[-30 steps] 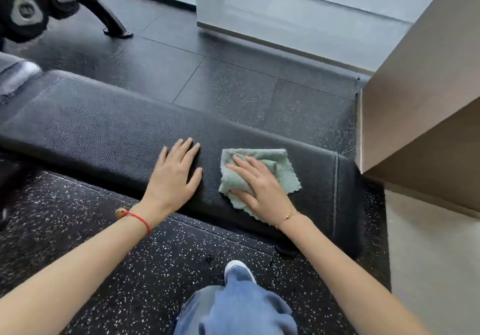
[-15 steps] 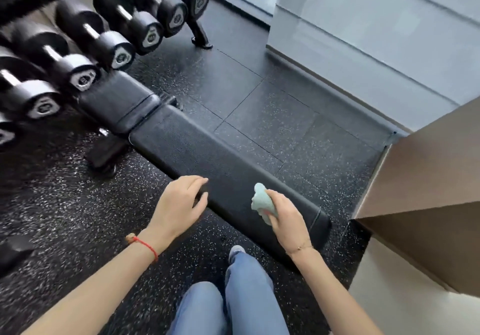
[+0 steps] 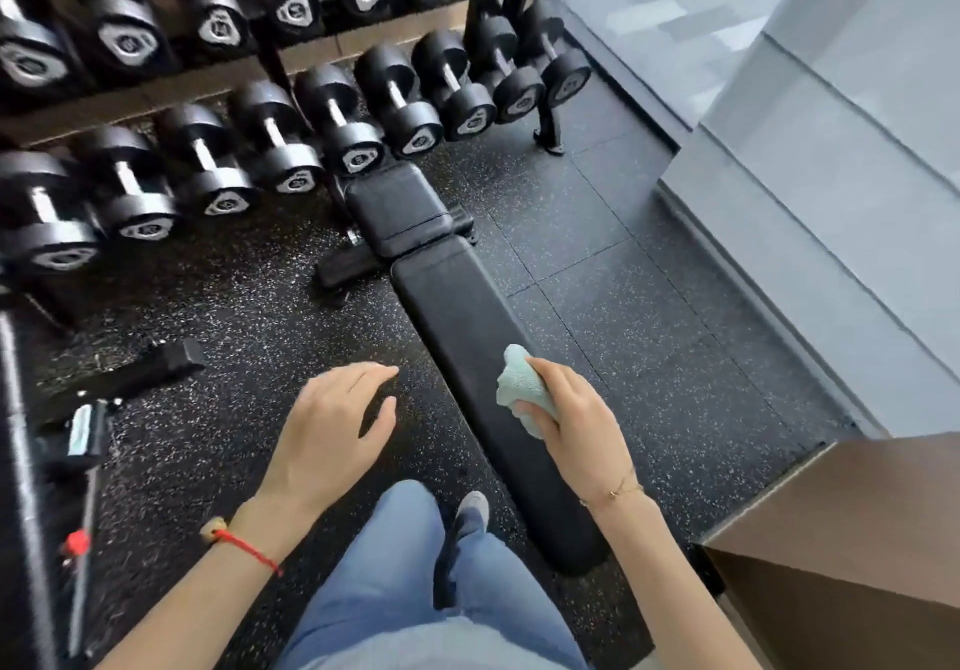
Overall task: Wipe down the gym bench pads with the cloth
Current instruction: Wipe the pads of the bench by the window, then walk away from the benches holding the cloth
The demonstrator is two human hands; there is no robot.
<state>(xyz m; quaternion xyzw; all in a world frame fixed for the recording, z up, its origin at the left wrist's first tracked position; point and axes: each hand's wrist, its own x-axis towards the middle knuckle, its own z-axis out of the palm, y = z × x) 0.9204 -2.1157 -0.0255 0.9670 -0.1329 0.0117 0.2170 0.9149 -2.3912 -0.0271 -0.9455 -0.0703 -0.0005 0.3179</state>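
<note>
A: Cloth (image 3: 522, 394): pale green, soft, bunched in right hand (image 3: 576, 427), above long bench pad (image 3: 483, 368).
B: Left hand (image 3: 332, 430)?
A: Loosely spread, holding nothing, over speckled rubber floor (image 3: 218, 305).
B: Step?
A: Apparently between passes; next, probably spreading cloth flat on grained black pad, seat pad (image 3: 397, 209) included.

Right hand (image 3: 576, 425) grips the bunched green cloth (image 3: 522, 388) above the long bench pad (image 3: 467, 336). Left hand (image 3: 332, 425) hovers with loosely curled fingers over the speckled floor (image 3: 208, 435), holding nothing. Dumbbells (image 3: 332, 118) line the rack beyond the short seat pad (image 3: 397, 212).
</note>
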